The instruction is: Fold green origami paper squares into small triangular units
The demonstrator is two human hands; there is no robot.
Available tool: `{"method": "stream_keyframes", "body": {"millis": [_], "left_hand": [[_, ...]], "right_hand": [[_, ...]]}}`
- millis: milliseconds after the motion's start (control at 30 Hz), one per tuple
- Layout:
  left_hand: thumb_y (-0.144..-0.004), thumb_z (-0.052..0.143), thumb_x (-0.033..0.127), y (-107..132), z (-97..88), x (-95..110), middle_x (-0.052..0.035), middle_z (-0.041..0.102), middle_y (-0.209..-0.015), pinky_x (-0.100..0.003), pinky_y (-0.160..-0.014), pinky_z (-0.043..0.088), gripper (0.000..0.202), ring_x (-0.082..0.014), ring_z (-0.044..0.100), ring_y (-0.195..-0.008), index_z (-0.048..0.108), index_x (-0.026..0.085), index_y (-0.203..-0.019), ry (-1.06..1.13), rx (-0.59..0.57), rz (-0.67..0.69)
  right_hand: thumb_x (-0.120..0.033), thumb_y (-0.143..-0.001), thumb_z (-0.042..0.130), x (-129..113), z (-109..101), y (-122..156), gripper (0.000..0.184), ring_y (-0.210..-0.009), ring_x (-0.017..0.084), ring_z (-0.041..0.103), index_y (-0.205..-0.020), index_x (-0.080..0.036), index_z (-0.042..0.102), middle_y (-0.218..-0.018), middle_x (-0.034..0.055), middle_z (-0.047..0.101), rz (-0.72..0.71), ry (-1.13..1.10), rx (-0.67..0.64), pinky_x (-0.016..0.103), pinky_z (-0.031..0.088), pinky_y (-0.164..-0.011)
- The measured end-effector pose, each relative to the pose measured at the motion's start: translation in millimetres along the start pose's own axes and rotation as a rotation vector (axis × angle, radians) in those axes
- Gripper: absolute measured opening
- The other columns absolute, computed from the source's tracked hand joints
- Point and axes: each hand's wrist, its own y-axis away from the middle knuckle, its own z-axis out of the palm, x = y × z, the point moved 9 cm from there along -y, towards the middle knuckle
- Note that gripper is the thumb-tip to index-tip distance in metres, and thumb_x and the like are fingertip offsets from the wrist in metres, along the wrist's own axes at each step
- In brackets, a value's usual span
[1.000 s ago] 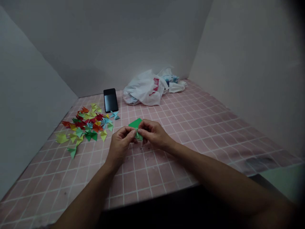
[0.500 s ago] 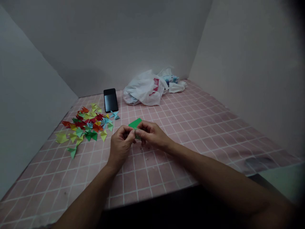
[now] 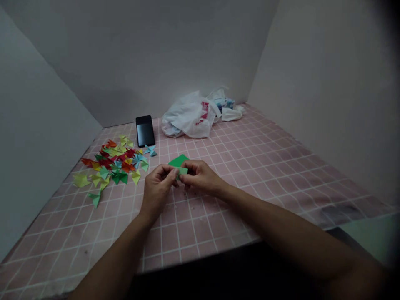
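Observation:
A small piece of light green paper [image 3: 182, 171] is held between my two hands, low over the table, its edge straight and looking folded. My left hand [image 3: 158, 183] pinches its left side between thumb and fingers. On the other side my right hand [image 3: 201, 178] grips it, fingers curled and partly hiding it. Just behind my fingers lies a darker green sheet of paper [image 3: 178, 160], its near part covered by my hands.
Left of my hands lies a spread of small folded paper pieces [image 3: 118, 160] in several colours. A black phone [image 3: 145, 131] rests behind them. White plastic bags [image 3: 190, 116] sit by the back wall. The pink checked tablecloth [image 3: 250, 166] covers the table.
More of the light green paper now shows between my fingers, as my right thumb has shifted off its front. Both hands stay in about the same place.

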Motion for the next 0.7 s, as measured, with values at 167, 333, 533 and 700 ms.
{"method": "stream_keyframes", "body": {"millis": [167,333,533,700], "left_hand": [[-0.080,0.074,0.036,-0.2,-1.2,-3.4,0.0032,0.063,-0.063,-0.024,-0.058,0.051,0.022,-0.0109,0.061,-0.055,0.063,0.016,-0.077,0.051,0.031,-0.030],[-0.082,0.073,0.035,1.5,-1.3,-3.2,0.0029,0.065,-0.066,-0.023,-0.059,0.053,0.022,-0.0113,0.064,-0.056,0.062,0.017,-0.080,0.062,0.030,-0.006],[-0.086,0.072,0.034,3.2,-0.4,-9.2,0.0020,0.066,-0.068,-0.025,-0.064,0.056,0.020,-0.0122,0.066,-0.061,0.062,0.017,-0.082,0.166,0.010,-0.016],[-0.074,0.083,0.029,0.3,0.2,-9.4,0.0029,0.067,-0.073,-0.023,-0.062,0.056,0.025,-0.0108,0.066,-0.061,0.064,0.017,-0.084,0.185,0.017,-0.042]], "right_hand": [[-0.026,-0.081,0.067,-0.5,-2.9,-1.6,0.015,-0.052,0.008,0.057,-0.075,-0.017,0.056,-0.067,-0.0029,0.060,-0.029,-0.031,0.023,0.020,0.048,-0.050],[-0.033,-0.080,0.071,5.7,-2.3,-3.4,0.022,-0.052,0.008,0.057,-0.078,-0.017,0.056,-0.068,-0.0039,0.060,-0.021,-0.126,0.003,0.020,0.049,-0.050],[-0.033,-0.081,0.072,2.3,-2.1,-3.2,0.022,-0.053,0.007,0.057,-0.076,-0.016,0.058,-0.066,-0.0036,0.061,-0.033,-0.164,-0.042,0.020,0.050,-0.051],[-0.031,-0.081,0.071,0.3,-2.1,-3.2,0.021,-0.054,0.007,0.055,-0.075,-0.017,0.057,-0.066,-0.0036,0.058,-0.023,-0.131,-0.040,0.020,0.049,-0.050]]}}
